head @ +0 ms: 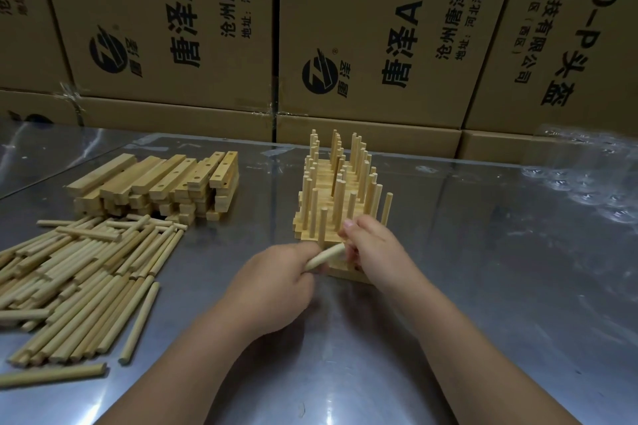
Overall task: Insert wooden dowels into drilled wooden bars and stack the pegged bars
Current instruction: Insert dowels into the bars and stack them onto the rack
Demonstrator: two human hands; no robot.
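- We see a left hand (pixel 276 281) low in the middle. Its fingers are curled tight around one dowel (pixel 326 256).
- That dowel lies slanted. Its far tip points up and to the right, and it reaches the fingers of the right hand (pixel 374 248).
- The right hand rests on the near end of the pegged stack (pixel 331 183). Its fingers are bent and close together, and the thumb sits on top.
- We cannot tell if those fingers pinch the dowel tip or hold the front bar (they hide that spot).
- The pegged stack stands in the middle of the shiny table (pixel 483 286), right behind both hands. It is made of bars side by side in steps, and many pegs stick straight up from them.
- On the left lies a big heap of loose dowels (pixel 76 279), most of them pointing the same way.
- One more dowel lies alone (pixel 51 374) near the front left edge.
- Behind the heap sits a pile of drilled bars (pixel 155 183). We see small round holes in the top ones.
- The heap and the pile are well apart from the pegged stack.
- Brown boxes (pixel 172 28) with black writing stand in a row at the back of the table.
- Some clear bubble wrap (pixel 587 183) lies on the far right.
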